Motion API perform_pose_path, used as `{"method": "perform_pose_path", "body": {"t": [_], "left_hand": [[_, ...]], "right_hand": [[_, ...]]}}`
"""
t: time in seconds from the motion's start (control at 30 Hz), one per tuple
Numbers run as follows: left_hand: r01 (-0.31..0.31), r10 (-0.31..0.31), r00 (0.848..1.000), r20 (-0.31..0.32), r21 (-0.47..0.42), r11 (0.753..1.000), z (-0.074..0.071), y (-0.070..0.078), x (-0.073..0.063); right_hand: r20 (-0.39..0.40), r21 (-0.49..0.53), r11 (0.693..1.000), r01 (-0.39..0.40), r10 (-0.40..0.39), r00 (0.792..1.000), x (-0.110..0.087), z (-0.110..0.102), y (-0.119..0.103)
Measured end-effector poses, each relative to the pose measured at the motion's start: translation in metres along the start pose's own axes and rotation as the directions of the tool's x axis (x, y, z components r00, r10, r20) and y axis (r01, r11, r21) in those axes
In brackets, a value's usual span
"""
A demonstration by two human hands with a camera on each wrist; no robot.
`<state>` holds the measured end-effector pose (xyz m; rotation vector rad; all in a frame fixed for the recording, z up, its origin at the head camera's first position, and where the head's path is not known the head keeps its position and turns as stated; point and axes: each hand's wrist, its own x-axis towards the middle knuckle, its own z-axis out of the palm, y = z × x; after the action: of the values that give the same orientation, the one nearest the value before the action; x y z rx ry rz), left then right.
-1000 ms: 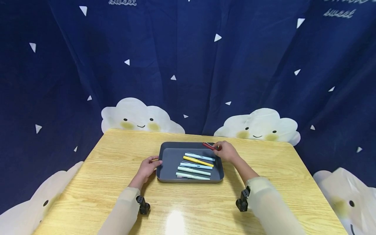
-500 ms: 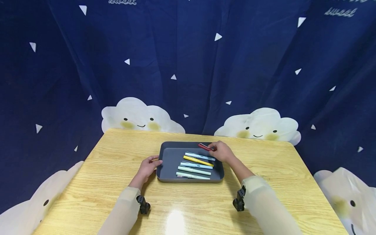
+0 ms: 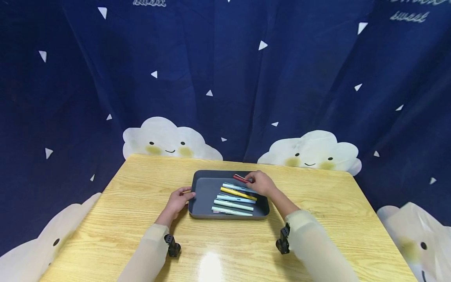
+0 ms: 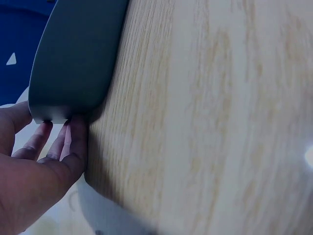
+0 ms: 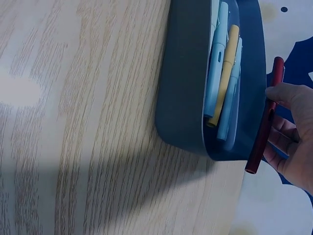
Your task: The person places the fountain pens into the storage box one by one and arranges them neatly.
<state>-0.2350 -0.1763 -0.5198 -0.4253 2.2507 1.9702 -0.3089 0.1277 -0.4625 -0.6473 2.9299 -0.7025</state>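
My right hand pinches a dark red pen between thumb and fingers, over the back right part of a dark grey tray. In the right wrist view the red pen is held tilted, apart from the other pens. My left hand grips the tray's left end, thumb over the rim and fingers against the outer wall. Inside the tray lie a yellow pen, two light blue pens and two mint green pens, roughly side by side.
The tray stands on a light wood-grain table. Behind the table hangs a dark blue curtain with white triangles and clouds. A small black camera sits on each wrist.
My right hand has moved left and slightly down in the head view, carrying the red pen farther in over the tray. The left hand and the lying pens have stayed in place.
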Motion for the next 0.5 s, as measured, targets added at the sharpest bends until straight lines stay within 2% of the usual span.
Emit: {"method": "perform_pose_path", "body": {"t": [0.27,0.5], "left_hand": [[-0.069,0.07,0.998,0.01,-0.012,0.998,-0.004,-0.002,-0.004],[-0.002,0.002,1.0,-0.002,-0.003,1.0,-0.001,-0.001,0.001]], "right_hand": [[0.004,-0.008,0.999,0.031,-0.031,1.0,0.005,0.003,-0.011],[0.016,-0.017,1.0,0.018,-0.018,1.0,0.009,0.006,-0.016]]}}
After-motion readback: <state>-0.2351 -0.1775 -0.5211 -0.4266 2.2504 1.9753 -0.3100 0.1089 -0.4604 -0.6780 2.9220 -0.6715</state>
